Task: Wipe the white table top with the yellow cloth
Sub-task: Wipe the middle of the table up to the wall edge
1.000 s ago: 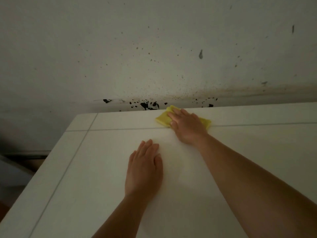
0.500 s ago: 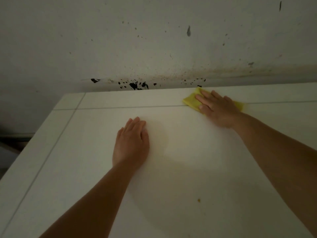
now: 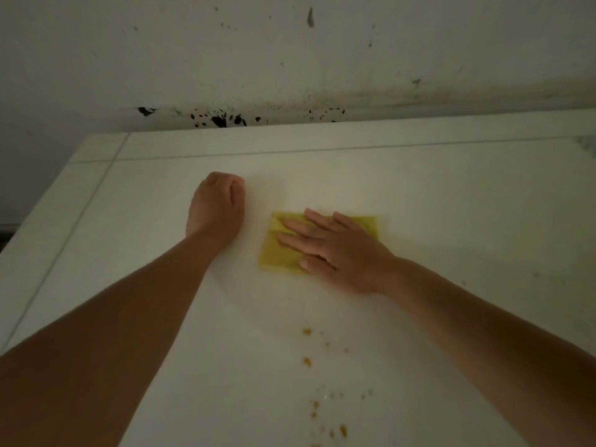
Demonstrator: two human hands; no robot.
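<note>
The yellow cloth (image 3: 280, 255) lies folded flat near the middle of the white table top (image 3: 451, 221). My right hand (image 3: 335, 250) presses down on it with the fingers spread flat, covering its right part. My left hand (image 3: 216, 208) rests on the table to the left of the cloth, its fingers curled under into a loose fist, holding nothing. Several small orange-brown crumbs and stains (image 3: 307, 361) dot the table nearer to me, below the cloth.
A stained white wall (image 3: 290, 59) with black specks (image 3: 222, 119) stands right behind the table's far edge. The table's left edge (image 3: 38, 240) drops off to a dark floor. A thin seam line (image 3: 322, 150) runs along the back of the top.
My right hand has dragged the cloth from the far edge toward me, to the middle of the table. My left hand's fingers have curled from flat into a fist. The view has tilted down.
</note>
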